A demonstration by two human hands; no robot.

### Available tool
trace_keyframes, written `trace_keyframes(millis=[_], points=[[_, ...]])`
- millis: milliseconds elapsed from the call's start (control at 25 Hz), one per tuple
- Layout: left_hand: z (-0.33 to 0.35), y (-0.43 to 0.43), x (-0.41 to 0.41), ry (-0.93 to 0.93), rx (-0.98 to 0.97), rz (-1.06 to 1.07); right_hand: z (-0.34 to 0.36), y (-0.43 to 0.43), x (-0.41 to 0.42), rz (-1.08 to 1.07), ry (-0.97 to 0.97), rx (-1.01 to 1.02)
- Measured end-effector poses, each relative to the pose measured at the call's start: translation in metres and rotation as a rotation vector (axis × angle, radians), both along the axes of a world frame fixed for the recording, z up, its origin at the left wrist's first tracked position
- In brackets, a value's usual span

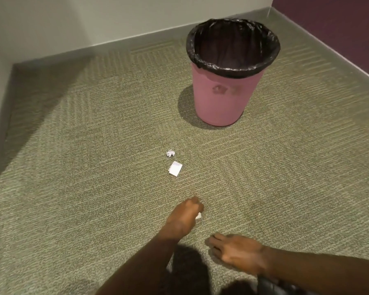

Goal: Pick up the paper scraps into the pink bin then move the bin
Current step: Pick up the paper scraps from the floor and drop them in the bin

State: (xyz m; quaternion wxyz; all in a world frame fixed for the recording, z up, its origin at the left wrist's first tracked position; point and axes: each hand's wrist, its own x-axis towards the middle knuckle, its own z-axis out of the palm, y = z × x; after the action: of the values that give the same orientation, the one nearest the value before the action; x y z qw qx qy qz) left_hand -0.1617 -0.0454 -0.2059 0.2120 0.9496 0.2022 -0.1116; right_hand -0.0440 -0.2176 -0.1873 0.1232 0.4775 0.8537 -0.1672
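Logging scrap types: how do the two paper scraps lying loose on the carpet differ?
The crumpled scrap is balled up and smaller; the flat scrap is a larger, smooth rectangle. The crumpled scrap lies nearer the pink bin than the flat scrap does. Both are white, and no hand touches either.

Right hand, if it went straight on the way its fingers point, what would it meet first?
Probably the left hand, pinching a paper scrap, which lies just ahead of the right hand; their relative heights are unclear.

Open carpet (264, 167) between flat scrap (175, 169) and pink bin (219, 99); bin mouth open upward; wall (136, 18) near behind bin.
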Motion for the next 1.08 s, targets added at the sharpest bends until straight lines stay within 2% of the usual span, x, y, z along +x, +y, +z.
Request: trace_keyframes(millis=[80, 200, 320, 400, 480, 520, 640, 760, 960, 1080], points=[[0.001, 0.007, 0.008, -0.043, -0.062, 0.113, 0.0, 0.007, 0.009, -0.082, 0.004, -0.012], [0.029, 0.033, 0.034, -0.231, -0.135, 0.352, 0.014, 0.028, 0.032, -0.271, 0.023, 0.065], [0.095, 0.076, 0.069, -0.474, -0.142, 0.511, 0.068, 0.075, 0.064, -0.644, 0.211, 0.229], [0.146, 0.111, 0.094, -0.621, -0.064, 0.525, 0.118, 0.118, 0.092, -0.746, 0.29, 0.438], [0.194, 0.142, 0.121, -0.706, 0.027, 0.486, 0.169, 0.156, 0.12, -0.87, 0.507, 0.591], [0.218, 0.156, 0.135, -0.718, 0.068, 0.452, 0.194, 0.175, 0.135, -0.901, 0.52, 0.697], [0.269, 0.189, 0.179, -0.754, 0.146, 0.417, 0.24, 0.216, 0.184, -0.906, 0.304, 0.949], [0.284, 0.213, 0.216, -0.819, 0.109, 0.478, 0.26, 0.237, 0.224, -0.973, 0.246, 0.997], [0.272, 0.213, 0.259, -0.695, 0.02, 0.5, 0.247, 0.258, 0.26, -0.95, 0.162, 0.911], [0.259, 0.214, 0.273, -0.695, -0.131, 0.555, 0.235, 0.273, 0.267, -1.055, 0.292, 0.862]])
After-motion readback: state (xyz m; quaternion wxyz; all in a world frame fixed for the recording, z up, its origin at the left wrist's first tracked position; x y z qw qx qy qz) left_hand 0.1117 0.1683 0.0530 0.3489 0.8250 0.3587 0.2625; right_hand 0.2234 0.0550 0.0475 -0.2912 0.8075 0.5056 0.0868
